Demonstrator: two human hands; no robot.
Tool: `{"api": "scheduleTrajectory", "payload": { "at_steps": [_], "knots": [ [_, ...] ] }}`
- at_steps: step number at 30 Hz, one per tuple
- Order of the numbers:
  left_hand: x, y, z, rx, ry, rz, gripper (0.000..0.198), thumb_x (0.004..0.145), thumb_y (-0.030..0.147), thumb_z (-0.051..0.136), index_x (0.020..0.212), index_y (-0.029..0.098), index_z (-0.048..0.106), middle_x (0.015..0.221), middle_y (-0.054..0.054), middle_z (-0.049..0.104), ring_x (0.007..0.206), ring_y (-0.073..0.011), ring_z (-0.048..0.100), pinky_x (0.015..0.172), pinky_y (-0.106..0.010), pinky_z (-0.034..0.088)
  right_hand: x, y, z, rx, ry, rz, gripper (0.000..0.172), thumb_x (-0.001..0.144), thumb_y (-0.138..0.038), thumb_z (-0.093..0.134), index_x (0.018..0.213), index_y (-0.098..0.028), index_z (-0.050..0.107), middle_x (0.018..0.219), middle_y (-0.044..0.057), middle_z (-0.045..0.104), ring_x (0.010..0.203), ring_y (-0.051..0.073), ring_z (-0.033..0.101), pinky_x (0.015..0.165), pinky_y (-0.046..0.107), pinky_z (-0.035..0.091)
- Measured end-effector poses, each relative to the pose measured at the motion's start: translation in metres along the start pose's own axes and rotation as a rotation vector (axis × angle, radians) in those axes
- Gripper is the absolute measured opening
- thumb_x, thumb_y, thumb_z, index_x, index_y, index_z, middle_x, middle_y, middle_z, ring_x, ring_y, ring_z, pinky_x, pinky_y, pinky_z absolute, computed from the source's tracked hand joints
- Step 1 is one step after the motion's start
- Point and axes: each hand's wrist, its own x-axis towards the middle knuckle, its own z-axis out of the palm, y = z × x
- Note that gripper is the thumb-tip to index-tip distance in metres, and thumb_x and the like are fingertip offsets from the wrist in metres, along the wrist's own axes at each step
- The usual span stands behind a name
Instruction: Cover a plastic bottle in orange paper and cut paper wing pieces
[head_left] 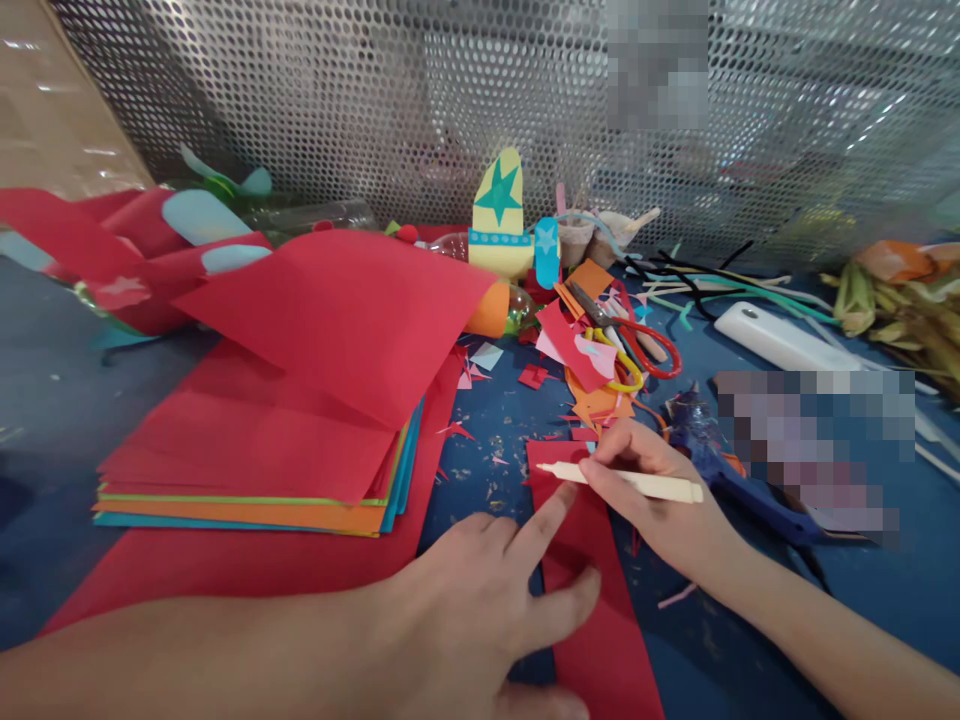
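A long strip of red paper [607, 640] lies on the blue table in front of me. My left hand [502, 590] rests across its left edge with the fingers spread, the index fingertip on the paper. In my right hand [652, 480] is a white marker pen [667, 487], held between thumb and fingers. Its tip points left, over the upper end of the strip; whether it touches the paper I cannot tell. To the left is a stack of coloured paper [247, 510] with red sheets [345, 310] on top, one of them curling up.
Red-handled scissors [652, 345] and yellow-handled scissors [628, 372] lie among paper scraps behind the strip. A blue glue gun [757, 495] sits at the right, near a white tool [784, 335]. Decorated bottles [499, 240] and a perforated metal panel [337, 100] stand behind.
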Motion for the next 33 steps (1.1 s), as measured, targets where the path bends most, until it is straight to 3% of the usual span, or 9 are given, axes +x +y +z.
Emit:
{"api": "scheduleTrajectory", "payload": {
  "at_steps": [25, 33],
  "knots": [
    [0.0035, 0.0007, -0.0046, 0.0, -0.047, 0.017, 0.061, 0.086, 0.06, 0.045, 0.133, 0.021, 0.044, 0.129, -0.029, 0.054, 0.077, -0.032, 0.067, 0.058, -0.044, 0.053, -0.0038, 0.0037, 0.0005, -0.064, -0.051, -0.001, 0.025, 0.091, -0.037, 0.056, 0.073, -0.024, 0.045, 0.06, -0.006, 0.043, 0.052, 0.011, 0.039, 0.047, 0.024, 0.032],
    [0.0037, 0.0005, -0.0039, -0.009, -0.078, 0.016, 0.06, 0.087, 0.057, 0.044, 0.134, 0.021, 0.041, 0.139, -0.031, 0.043, 0.081, -0.0336, 0.067, 0.06, -0.045, 0.053, -0.0033, -0.0006, 0.0023, -0.133, 0.013, -0.028, 0.024, 0.09, -0.032, 0.055, 0.071, -0.024, 0.042, 0.058, -0.008, 0.04, 0.049, 0.01, 0.036, 0.045, 0.022, 0.031]
  ]
}}
